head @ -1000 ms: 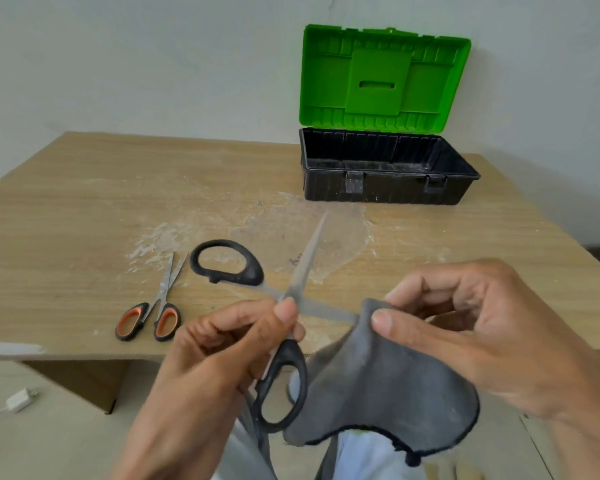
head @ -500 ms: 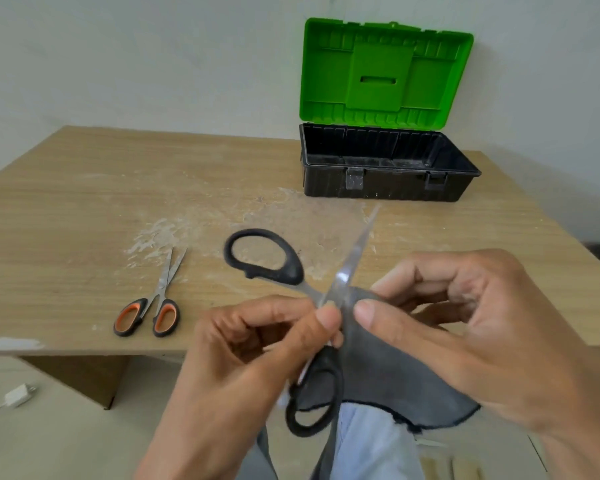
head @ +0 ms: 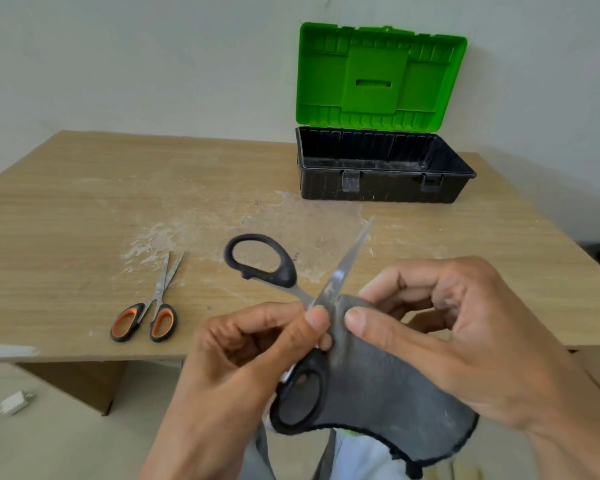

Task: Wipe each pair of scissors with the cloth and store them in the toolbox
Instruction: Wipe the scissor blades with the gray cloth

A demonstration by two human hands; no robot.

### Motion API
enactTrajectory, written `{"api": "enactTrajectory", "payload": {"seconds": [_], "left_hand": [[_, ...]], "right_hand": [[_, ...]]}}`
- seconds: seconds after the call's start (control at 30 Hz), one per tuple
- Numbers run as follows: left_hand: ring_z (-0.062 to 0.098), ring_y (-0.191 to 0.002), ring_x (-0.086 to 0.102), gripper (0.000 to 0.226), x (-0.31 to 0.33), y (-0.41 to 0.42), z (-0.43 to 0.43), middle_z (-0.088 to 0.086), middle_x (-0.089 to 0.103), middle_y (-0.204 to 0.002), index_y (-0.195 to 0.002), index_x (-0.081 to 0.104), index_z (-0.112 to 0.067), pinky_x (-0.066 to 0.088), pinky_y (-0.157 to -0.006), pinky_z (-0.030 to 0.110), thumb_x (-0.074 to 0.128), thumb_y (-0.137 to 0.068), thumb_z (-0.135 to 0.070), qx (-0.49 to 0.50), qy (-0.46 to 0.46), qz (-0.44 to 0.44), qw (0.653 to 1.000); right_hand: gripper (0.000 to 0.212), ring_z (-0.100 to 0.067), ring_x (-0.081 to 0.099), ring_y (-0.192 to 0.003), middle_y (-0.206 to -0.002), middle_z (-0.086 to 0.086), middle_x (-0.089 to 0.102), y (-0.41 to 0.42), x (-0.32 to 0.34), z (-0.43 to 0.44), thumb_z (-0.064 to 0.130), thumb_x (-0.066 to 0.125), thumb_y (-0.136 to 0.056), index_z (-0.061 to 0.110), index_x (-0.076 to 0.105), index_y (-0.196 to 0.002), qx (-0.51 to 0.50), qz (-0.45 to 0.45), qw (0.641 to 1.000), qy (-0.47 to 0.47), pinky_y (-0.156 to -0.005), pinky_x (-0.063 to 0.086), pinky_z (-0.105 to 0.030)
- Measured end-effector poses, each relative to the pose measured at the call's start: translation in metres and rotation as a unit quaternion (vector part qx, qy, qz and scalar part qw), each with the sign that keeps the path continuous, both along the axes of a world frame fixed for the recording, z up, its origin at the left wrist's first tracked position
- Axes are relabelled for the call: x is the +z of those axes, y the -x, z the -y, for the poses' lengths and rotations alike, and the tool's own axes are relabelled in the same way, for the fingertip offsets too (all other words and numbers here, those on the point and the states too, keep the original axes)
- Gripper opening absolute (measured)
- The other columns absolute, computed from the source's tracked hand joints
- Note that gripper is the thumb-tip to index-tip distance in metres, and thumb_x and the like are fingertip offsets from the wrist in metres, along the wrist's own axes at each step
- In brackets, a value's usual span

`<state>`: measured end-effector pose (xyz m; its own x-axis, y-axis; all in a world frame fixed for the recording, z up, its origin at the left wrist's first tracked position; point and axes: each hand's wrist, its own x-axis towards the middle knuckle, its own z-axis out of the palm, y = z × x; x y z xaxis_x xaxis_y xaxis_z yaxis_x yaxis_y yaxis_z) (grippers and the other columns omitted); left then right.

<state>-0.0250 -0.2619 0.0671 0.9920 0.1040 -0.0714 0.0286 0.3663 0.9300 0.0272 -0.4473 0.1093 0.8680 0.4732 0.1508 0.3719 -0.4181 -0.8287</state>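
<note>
Black-handled scissors (head: 286,277) — blades spread, held above the near edge of the table (head: 84,209); left hand (head: 243,368) pinches them at the pivot. Grey cloth (head: 388,403) — right hand (head: 465,341) pinches it over one blade, thumb on top. Orange-handled scissors (head: 158,296): flat on the table, left. Toolbox (head: 378,188): table's far right, green lid (head: 374,77) upright.

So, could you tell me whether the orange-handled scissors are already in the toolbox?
No, the orange-handled scissors lie on the table, apart from the open toolbox at its far side.
</note>
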Motion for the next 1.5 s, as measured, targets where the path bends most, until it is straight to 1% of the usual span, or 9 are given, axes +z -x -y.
{"api": "enactTrajectory", "payload": {"seconds": [0.17, 0.23, 0.43, 0.7, 0.83, 1.0, 1.13, 1.4, 1.5], "left_hand": [[0.009, -0.056, 0.059, 0.036, 0.002, 0.000, -0.009, 0.007, 0.071, -0.067, -0.071, 0.076, -0.004, 0.047, -0.051, 0.017, 0.085, -0.059, -0.038, 0.045, -0.005, -0.016, 0.999], [0.010, -0.056, 0.059, 0.028, 0.003, -0.001, -0.004, 0.008, 0.070, -0.066, -0.069, 0.075, -0.004, 0.046, -0.050, 0.017, 0.090, -0.064, -0.027, 0.038, -0.006, -0.023, 0.999], [0.009, -0.052, 0.055, 0.036, 0.005, -0.001, 0.001, 0.007, 0.067, -0.064, -0.067, 0.073, -0.004, 0.043, -0.045, 0.017, 0.084, -0.058, -0.037, 0.041, 0.004, -0.026, 0.999], [0.009, -0.051, 0.054, 0.035, 0.013, -0.002, -0.002, 0.003, 0.065, -0.063, -0.068, 0.074, -0.006, 0.043, -0.045, 0.016, 0.081, -0.060, -0.039, 0.048, 0.003, -0.009, 0.999], [0.007, -0.046, 0.055, 0.018, 0.023, -0.004, 0.002, 0.002, 0.065, -0.059, -0.063, 0.073, -0.008, 0.043, -0.043, 0.015, 0.088, -0.060, -0.017, 0.040, 0.013, -0.014, 0.999], [0.006, -0.052, 0.055, 0.029, 0.022, -0.004, -0.006, 0.002, 0.068, -0.066, -0.068, 0.075, -0.009, 0.044, -0.047, 0.016, 0.083, -0.064, -0.036, 0.053, -0.011, 0.006, 0.999], [0.008, -0.051, 0.056, 0.020, 0.021, -0.005, 0.005, 0.003, 0.066, -0.061, -0.065, 0.073, -0.008, 0.043, -0.046, 0.016, 0.088, -0.066, -0.022, 0.027, -0.003, -0.005, 1.000], [0.008, -0.050, 0.050, 0.020, 0.027, -0.007, 0.001, 0.004, 0.064, -0.064, -0.063, 0.074, -0.011, 0.043, -0.046, 0.017, 0.075, -0.064, -0.031, 0.068, 0.007, -0.020, 0.997], [0.009, -0.051, 0.051, 0.023, 0.025, -0.010, 0.009, 0.004, 0.063, -0.063, -0.062, 0.072, -0.010, 0.041, -0.048, 0.018, 0.075, -0.065, -0.032, 0.045, 0.017, -0.037, 0.998]], "right_hand": [[0.017, -0.011, 0.076, -0.071, -0.078, 0.008, 0.080, -0.005, 0.001, 0.010, 0.048, 0.075, -0.076, 0.032, 0.081, -0.079, -0.005, -0.019, 1.000, -0.009, -0.062, 0.054, -0.013], [0.014, -0.009, 0.076, -0.070, -0.077, 0.009, 0.080, -0.005, -0.002, 0.005, 0.045, 0.077, -0.077, 0.031, 0.081, -0.078, -0.008, -0.007, 1.000, -0.018, -0.063, 0.054, -0.012], [0.015, -0.009, 0.075, -0.077, -0.079, 0.012, 0.079, -0.003, -0.005, -0.003, 0.044, 0.077, -0.083, 0.030, 0.080, -0.082, -0.010, 0.019, 1.000, -0.014, -0.066, 0.060, -0.028], [0.009, -0.011, 0.075, -0.072, -0.077, 0.011, 0.079, -0.005, -0.006, 0.005, 0.041, 0.078, -0.080, 0.033, 0.079, -0.084, -0.025, 0.038, 0.998, -0.042, -0.061, 0.059, -0.023], [0.007, -0.012, 0.075, -0.071, -0.079, 0.007, 0.079, -0.005, -0.002, 0.003, 0.038, 0.079, -0.083, 0.031, 0.079, -0.084, -0.020, 0.054, 0.997, -0.055, -0.061, 0.059, -0.024], [0.016, -0.014, 0.076, -0.075, -0.081, 0.008, 0.080, -0.007, 0.000, 0.010, 0.049, 0.079, -0.080, 0.033, 0.080, -0.085, -0.024, 0.052, 0.997, -0.046, -0.064, 0.062, -0.032], [0.009, -0.011, 0.076, -0.073, -0.078, 0.010, 0.079, -0.006, -0.003, 0.001, 0.040, 0.079, -0.082, 0.031, 0.079, -0.083, -0.014, 0.060, 0.997, -0.052, -0.063, 0.058, -0.021], [0.009, -0.013, 0.076, -0.073, -0.078, 0.007, 0.079, -0.011, 0.001, 0.010, 0.040, 0.078, -0.080, 0.032, 0.080, -0.082, -0.026, 0.053, 0.997, -0.045, -0.064, 0.061, -0.030], [0.009, -0.012, 0.076, -0.073, -0.078, 0.009, 0.079, -0.011, -0.002, 0.004, 0.039, 0.079, -0.081, 0.030, 0.079, -0.082, -0.026, 0.059, 0.996, -0.053, -0.062, 0.059, -0.023]]}}
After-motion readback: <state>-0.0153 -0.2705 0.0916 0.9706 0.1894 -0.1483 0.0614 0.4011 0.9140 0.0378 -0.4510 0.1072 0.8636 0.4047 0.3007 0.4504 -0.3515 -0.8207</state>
